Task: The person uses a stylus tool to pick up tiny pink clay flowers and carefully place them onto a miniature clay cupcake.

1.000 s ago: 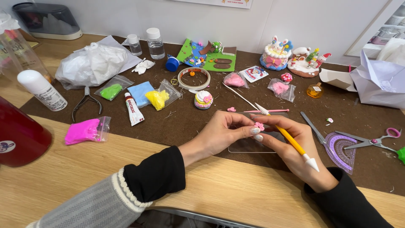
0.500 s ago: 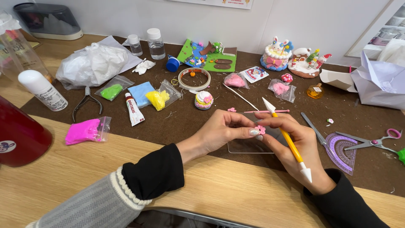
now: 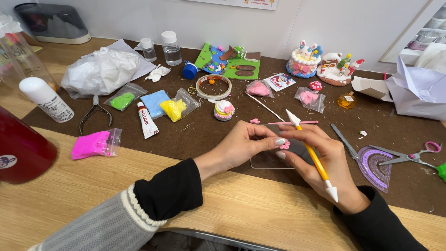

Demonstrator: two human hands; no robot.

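Pink clay flower (image 3: pixel 285 145): a small petal-shaped piece, pinched between the fingertips of the left hand (image 3: pixel 246 146) and the right hand (image 3: pixel 320 160), above a clear plastic sheet (image 3: pixel 272 159) that lies on the brown mat (image 3: pixel 195 135). The left fingers are closed on the flower from its left side. The right fingers touch the flower from the right and also grip a yellow modelling tool (image 3: pixel 313 155), which runs diagonally across the hand, one white tip pointing up and away, the other white tip pointing toward the person.

Just beyond the hands lie a thin pink stick (image 3: pixel 292 122) and a white stick (image 3: pixel 265 106). To the right of the right hand are a purple protractor (image 3: pixel 377 165) and pink-handled scissors (image 3: pixel 411 155). To the left, on the mat: a small white tube (image 3: pixel 147 122), bags of yellow clay (image 3: pixel 174 109) and green clay (image 3: pixel 121 100), and pliers (image 3: pixel 95 114). A bag of magenta clay (image 3: pixel 93 144) rests on the wooden tabletop (image 3: pixel 93 186). Finished clay cake models (image 3: pixel 304 60) stand at the far edge of the mat.
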